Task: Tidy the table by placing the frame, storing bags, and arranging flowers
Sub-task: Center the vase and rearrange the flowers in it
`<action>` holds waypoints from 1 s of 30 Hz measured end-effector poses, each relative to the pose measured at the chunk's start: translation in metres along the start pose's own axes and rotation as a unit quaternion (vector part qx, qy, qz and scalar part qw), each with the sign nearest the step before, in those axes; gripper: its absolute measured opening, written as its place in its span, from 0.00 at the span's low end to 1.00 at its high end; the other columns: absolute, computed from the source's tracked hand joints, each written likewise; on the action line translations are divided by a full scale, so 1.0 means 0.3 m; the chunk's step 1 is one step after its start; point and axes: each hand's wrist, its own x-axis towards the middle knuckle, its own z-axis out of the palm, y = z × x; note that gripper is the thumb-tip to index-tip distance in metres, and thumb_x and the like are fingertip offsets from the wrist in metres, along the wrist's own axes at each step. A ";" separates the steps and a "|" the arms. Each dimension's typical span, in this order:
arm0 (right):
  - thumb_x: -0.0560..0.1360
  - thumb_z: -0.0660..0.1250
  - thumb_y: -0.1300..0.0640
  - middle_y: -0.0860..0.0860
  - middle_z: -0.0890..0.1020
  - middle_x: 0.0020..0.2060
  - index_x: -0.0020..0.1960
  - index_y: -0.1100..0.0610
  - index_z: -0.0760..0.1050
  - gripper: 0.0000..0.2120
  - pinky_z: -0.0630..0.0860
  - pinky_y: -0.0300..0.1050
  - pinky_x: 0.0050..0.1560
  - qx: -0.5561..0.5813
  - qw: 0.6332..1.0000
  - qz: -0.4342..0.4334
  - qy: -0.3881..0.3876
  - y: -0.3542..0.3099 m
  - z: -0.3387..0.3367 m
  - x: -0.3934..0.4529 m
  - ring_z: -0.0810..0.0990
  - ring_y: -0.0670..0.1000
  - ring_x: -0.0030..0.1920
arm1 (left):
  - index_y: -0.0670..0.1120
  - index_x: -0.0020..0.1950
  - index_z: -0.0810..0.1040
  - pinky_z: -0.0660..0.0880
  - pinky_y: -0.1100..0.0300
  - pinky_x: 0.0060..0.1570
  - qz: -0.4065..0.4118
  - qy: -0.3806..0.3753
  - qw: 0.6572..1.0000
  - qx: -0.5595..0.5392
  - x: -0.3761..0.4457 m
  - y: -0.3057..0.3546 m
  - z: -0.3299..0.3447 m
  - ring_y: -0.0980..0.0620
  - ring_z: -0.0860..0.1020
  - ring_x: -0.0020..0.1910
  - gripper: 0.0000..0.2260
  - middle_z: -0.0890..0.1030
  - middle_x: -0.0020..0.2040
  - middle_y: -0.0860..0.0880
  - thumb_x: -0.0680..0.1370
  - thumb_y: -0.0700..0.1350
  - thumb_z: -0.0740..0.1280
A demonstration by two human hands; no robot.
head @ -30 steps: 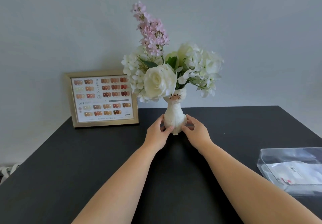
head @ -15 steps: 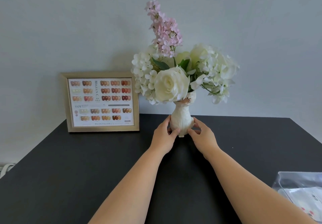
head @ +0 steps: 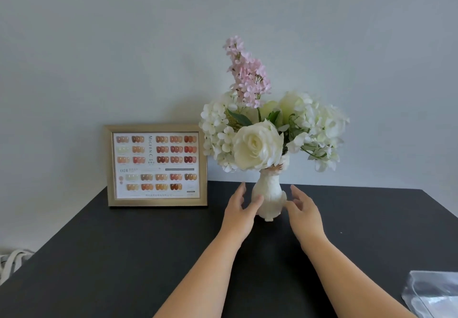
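Note:
A white cat-shaped vase (head: 270, 196) stands upright on the black table (head: 124, 255) near the back wall. It holds white roses and hydrangeas (head: 257, 144) and a tall pink sprig (head: 247, 72). My left hand (head: 239, 212) is open just left of the vase, its thumb close to or brushing the vase's side. On the right side, my right hand (head: 303, 212) hovers open with its fingers slightly apart from the vase. A gold frame (head: 155, 165) with a nail-colour chart leans upright against the wall, left of the vase.
A clear plastic container (head: 433, 295) with bags inside shows at the bottom right corner. A light fabric strap or bag (head: 12, 260) lies off the table's left edge. The grey wall rises directly behind the table.
Both hands have let go of the vase and spread open beside it. The view has tilted up, so the clear container has slid toward the bottom right corner.

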 end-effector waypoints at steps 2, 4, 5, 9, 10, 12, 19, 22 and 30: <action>0.76 0.65 0.55 0.42 0.73 0.63 0.73 0.44 0.67 0.25 0.68 0.40 0.54 0.081 0.997 -0.005 0.007 -0.073 -0.018 0.008 0.73 0.43 0.60 | 0.57 0.78 0.64 0.62 0.57 0.64 -0.021 0.017 0.993 -0.113 0.017 0.079 -0.030 0.56 0.67 0.71 0.35 0.68 0.76 0.55 0.71 0.59 0.69; 0.75 0.66 0.55 0.41 0.74 0.64 0.72 0.44 0.69 0.25 0.67 0.42 0.55 0.152 0.988 -0.014 -0.007 -0.174 -0.031 0.025 0.73 0.44 0.61 | 0.61 0.69 0.71 0.62 0.55 0.66 -0.025 0.026 0.976 -0.216 0.041 0.161 -0.058 0.56 0.69 0.69 0.27 0.73 0.71 0.56 0.70 0.55 0.68; 0.75 0.67 0.55 0.41 0.74 0.64 0.71 0.45 0.70 0.25 0.66 0.44 0.56 0.180 0.983 -0.017 -0.017 -0.227 -0.037 0.033 0.72 0.45 0.62 | 0.61 0.67 0.72 0.61 0.53 0.69 -0.021 0.021 0.966 -0.258 0.051 0.196 -0.070 0.55 0.70 0.69 0.25 0.75 0.70 0.56 0.70 0.54 0.67; 0.72 0.70 0.54 0.41 0.80 0.59 0.65 0.45 0.74 0.23 0.69 0.41 0.51 0.230 0.970 -0.063 -0.050 -0.385 -0.065 0.045 0.75 0.42 0.60 | 0.60 0.66 0.75 0.63 0.52 0.69 0.025 0.023 0.944 -0.327 0.060 0.276 -0.107 0.53 0.74 0.66 0.24 0.79 0.66 0.55 0.69 0.55 0.66; 0.71 0.71 0.54 0.41 0.80 0.58 0.65 0.45 0.74 0.23 0.69 0.41 0.51 0.229 0.969 -0.074 -0.052 -0.404 -0.072 0.044 0.75 0.42 0.59 | 0.58 0.68 0.74 0.67 0.52 0.66 0.034 0.027 0.937 -0.347 0.062 0.284 -0.119 0.51 0.75 0.67 0.27 0.79 0.67 0.52 0.68 0.53 0.68; 0.70 0.73 0.53 0.41 0.82 0.56 0.63 0.44 0.75 0.23 0.71 0.39 0.49 0.220 0.969 -0.097 -0.052 -0.422 -0.087 0.039 0.78 0.39 0.56 | 0.54 0.73 0.71 0.77 0.52 0.58 0.062 0.028 0.920 -0.387 0.059 0.304 -0.140 0.47 0.78 0.66 0.31 0.79 0.68 0.48 0.69 0.48 0.71; 0.69 0.70 0.56 0.43 0.83 0.38 0.45 0.49 0.78 0.05 0.77 0.36 0.38 0.115 0.979 -0.165 -0.044 -0.496 -0.123 0.048 0.80 0.41 0.37 | 0.54 0.74 0.66 0.81 0.54 0.47 0.153 0.013 0.918 -0.365 0.020 0.466 -0.132 0.47 0.81 0.62 0.36 0.80 0.66 0.48 0.69 0.39 0.74; 0.69 0.68 0.60 0.54 0.81 0.36 0.42 0.56 0.76 0.03 0.79 0.49 0.43 0.113 0.977 -0.177 -0.042 -0.538 -0.142 0.053 0.78 0.48 0.36 | 0.55 0.75 0.65 0.81 0.50 0.54 0.182 0.010 0.929 -0.323 0.020 0.526 -0.119 0.48 0.80 0.63 0.38 0.78 0.68 0.48 0.69 0.39 0.76; 0.70 0.76 0.58 0.43 0.86 0.40 0.49 0.50 0.80 0.09 0.77 0.33 0.33 0.174 0.968 -0.178 -0.046 -0.629 -0.213 0.079 0.84 0.42 0.39 | 0.59 0.77 0.59 0.73 0.42 0.67 0.203 0.028 0.960 -0.193 0.029 0.612 -0.145 0.49 0.75 0.69 0.51 0.72 0.73 0.52 0.61 0.48 0.83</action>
